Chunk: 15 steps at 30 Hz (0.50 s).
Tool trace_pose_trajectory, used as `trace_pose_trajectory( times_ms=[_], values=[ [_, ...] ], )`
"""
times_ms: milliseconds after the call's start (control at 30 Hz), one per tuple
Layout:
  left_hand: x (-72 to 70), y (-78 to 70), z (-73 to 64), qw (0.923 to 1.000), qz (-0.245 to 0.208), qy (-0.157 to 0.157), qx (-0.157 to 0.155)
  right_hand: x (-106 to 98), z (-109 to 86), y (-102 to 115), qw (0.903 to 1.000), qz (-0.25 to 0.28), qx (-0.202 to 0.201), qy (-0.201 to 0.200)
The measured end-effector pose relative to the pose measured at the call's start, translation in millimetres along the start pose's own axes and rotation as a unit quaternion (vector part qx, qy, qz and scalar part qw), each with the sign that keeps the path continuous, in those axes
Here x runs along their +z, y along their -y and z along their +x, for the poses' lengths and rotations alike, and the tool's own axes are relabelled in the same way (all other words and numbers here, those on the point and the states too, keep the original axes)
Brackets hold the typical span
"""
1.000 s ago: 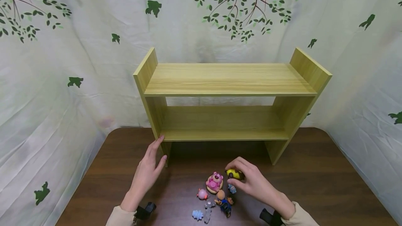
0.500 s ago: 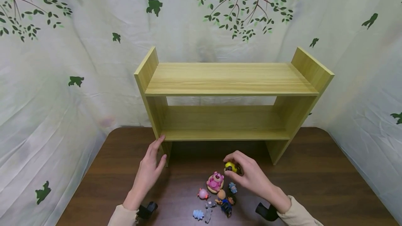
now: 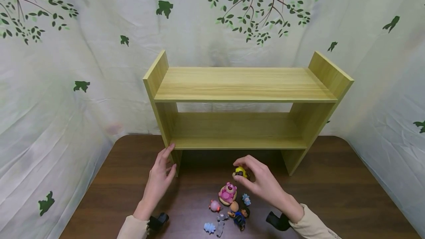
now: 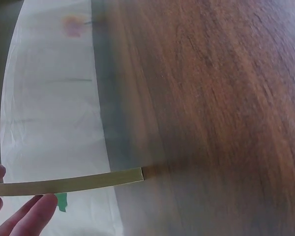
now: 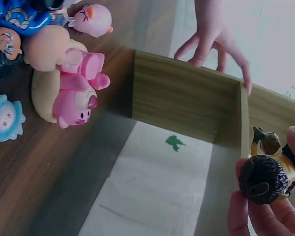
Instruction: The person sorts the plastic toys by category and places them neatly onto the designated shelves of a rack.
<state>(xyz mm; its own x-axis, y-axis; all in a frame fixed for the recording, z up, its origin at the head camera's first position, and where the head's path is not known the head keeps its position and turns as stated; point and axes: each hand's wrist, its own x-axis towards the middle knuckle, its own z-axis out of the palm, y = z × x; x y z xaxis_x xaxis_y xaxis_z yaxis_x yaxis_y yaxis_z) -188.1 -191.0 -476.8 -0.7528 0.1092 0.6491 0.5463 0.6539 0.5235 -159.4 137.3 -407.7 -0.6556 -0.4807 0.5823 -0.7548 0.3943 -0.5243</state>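
My left hand (image 3: 158, 180) rests at the left side panel of a pale wooden bookshelf (image 3: 242, 84), one fingertip by the lower shelf corner. In the left wrist view, its fingers (image 4: 38, 216) lie on both sides of the panel's edge (image 4: 98, 180). My right hand (image 3: 263, 182) pinches a small yellow-and-black figurine (image 3: 241, 172) with a dark, textured head (image 5: 263, 179), in front of the bookshelf's bottom opening. Thumb and fingers cover part of its body. Just below sits a pink bear figurine (image 3: 228, 193) on a round tan base.
Several more small toys lie on the brown table (image 3: 109, 194): a pink round toy (image 3: 214, 205), a dark-haired figurine in blue (image 3: 239, 220), a light-blue figurine (image 3: 246, 199), a pale-blue toy (image 3: 209, 227) and a grey one (image 3: 220, 227). A leaf-printed curtain (image 3: 99, 113) hangs behind.
My right hand has carried the yellow-and-black figurine up and leftward, away from the light-blue figurine and toward the bookshelf. The left hand stays at the side panel.
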Motion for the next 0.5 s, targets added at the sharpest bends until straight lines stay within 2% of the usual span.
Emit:
trace_pose_trajectory(
  times_ms=[233, 500],
  values=[
    [2.3, -0.3, 0.4, 0.9999, 0.004, -0.012, -0.001, 0, 6.4, 3, 0.9997, -0.015, 0.015, -0.009],
    [5.7, 3.8, 0.0, 0.9996, 0.014, -0.024, 0.01, 1, 16.3, 6, 0.9995, 0.016, 0.024, -0.015]
  ],
)
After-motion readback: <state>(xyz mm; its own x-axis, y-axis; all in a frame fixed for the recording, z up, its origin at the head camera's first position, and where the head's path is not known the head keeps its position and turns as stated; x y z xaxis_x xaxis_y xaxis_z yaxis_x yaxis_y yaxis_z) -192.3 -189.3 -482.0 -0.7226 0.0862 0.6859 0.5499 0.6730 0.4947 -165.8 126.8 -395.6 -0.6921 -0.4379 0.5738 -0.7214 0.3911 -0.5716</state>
